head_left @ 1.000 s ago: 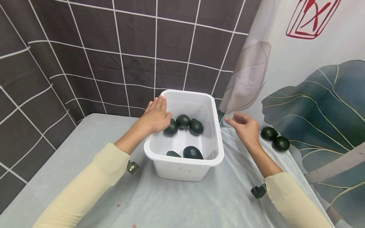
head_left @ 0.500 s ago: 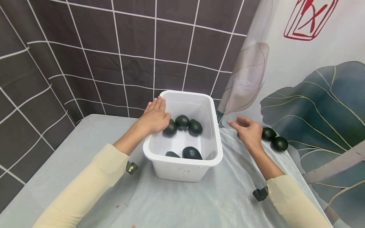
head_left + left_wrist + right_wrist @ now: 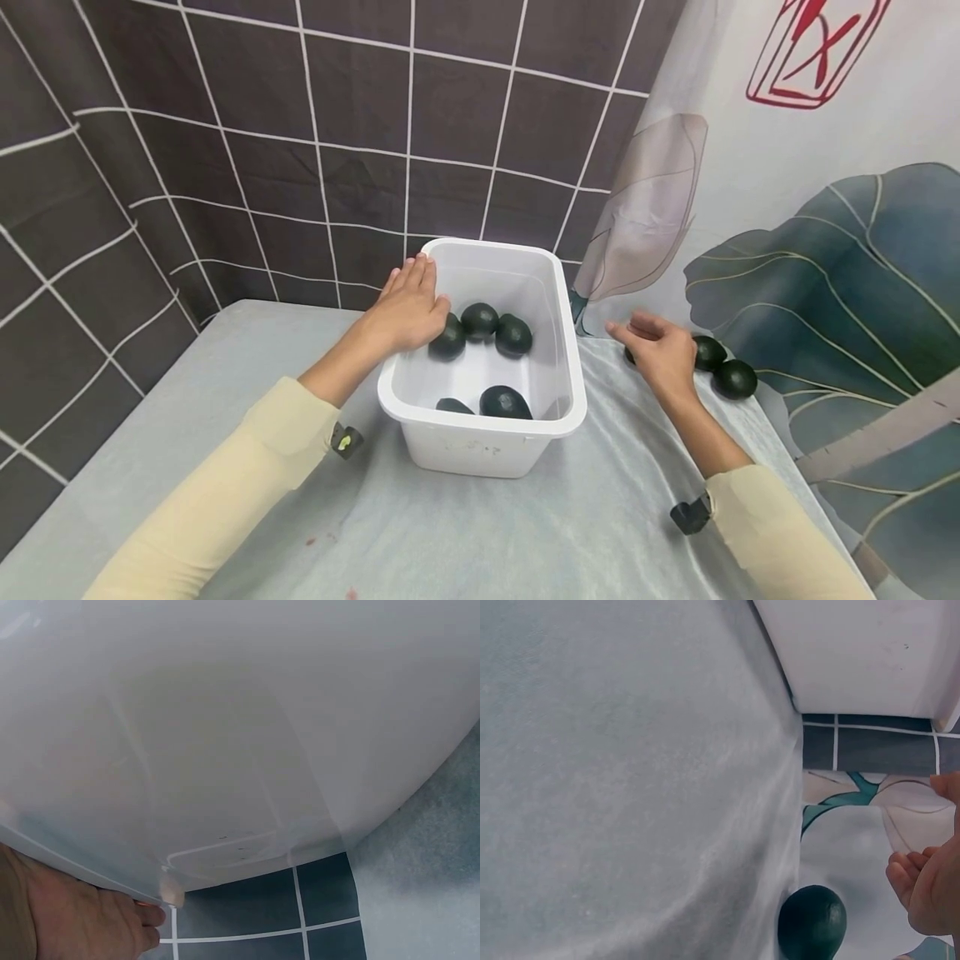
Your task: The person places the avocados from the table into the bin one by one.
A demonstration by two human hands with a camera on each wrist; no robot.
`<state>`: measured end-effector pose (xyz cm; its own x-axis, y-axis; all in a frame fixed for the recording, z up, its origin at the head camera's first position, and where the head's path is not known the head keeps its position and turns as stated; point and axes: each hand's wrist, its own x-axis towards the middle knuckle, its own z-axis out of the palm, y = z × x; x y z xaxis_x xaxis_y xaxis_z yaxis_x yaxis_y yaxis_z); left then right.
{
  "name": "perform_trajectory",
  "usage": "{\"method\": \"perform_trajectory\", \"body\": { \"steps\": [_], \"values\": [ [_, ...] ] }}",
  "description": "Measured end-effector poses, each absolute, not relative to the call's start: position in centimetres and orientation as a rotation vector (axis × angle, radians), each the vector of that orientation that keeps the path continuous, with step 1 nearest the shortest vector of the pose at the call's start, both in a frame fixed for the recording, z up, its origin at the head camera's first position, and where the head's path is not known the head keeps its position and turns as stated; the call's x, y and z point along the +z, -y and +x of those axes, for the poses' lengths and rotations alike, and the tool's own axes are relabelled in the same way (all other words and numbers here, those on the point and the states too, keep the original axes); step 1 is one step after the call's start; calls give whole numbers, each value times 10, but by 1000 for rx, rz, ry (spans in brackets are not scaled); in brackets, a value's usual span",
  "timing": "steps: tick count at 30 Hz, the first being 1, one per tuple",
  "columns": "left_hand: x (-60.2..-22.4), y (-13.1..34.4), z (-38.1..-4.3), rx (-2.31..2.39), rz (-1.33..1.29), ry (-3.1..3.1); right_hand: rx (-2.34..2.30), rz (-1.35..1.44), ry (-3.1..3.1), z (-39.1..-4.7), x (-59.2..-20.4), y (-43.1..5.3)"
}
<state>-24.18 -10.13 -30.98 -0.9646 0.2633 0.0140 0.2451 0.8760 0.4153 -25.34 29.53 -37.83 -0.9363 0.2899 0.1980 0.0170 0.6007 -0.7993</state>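
A white plastic tub [image 3: 480, 450] holds several dark green avocados [image 3: 506, 403]. My left hand [image 3: 405, 310] rests on the tub's left rim, fingers straight. In the left wrist view, that hand [image 3: 90, 919] lies along the tub's outer edge. To the right of the tub, my right hand [image 3: 657, 354] hovers with loosely bent fingers and thumb apart, gripping nothing. An avocado [image 3: 629, 356] is mostly hidden behind it. In the right wrist view, this avocado [image 3: 812, 922] sits on the cloth, apart from the hand [image 3: 934, 889].
Two more avocados [image 3: 735, 379] lie near the right edge of the cloth-covered table [image 3: 450, 533], just past my right hand. A dark tile-patterned curtain [image 3: 360, 167] hangs close behind the tub. On the right hangs a pale leaf-patterned curtain [image 3: 825, 292].
My right hand has drifted right and slightly down, toward the two avocados. Part of another avocado has come into view at its left side. My left hand stays on the rim.
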Motion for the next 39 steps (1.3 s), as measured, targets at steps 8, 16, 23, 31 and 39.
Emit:
{"method": "perform_trajectory", "body": {
  "steps": [8,16,23,31,39],
  "values": [
    [-309,102,-242,650,413,-3007,1234,-305,2518,-254,-381,-301],
    [-310,104,-242,656,408,-2999,1194,-372,2546,-251,-384,-307],
    [-312,105,-241,676,409,-2998,1243,-379,2505,-250,-387,-316],
    [-313,101,-242,685,422,-2994,1236,-392,2473,-248,-391,-327],
    [-312,101,-242,670,420,-3000,1227,-413,2471,-250,-394,-327]
  ]
}}
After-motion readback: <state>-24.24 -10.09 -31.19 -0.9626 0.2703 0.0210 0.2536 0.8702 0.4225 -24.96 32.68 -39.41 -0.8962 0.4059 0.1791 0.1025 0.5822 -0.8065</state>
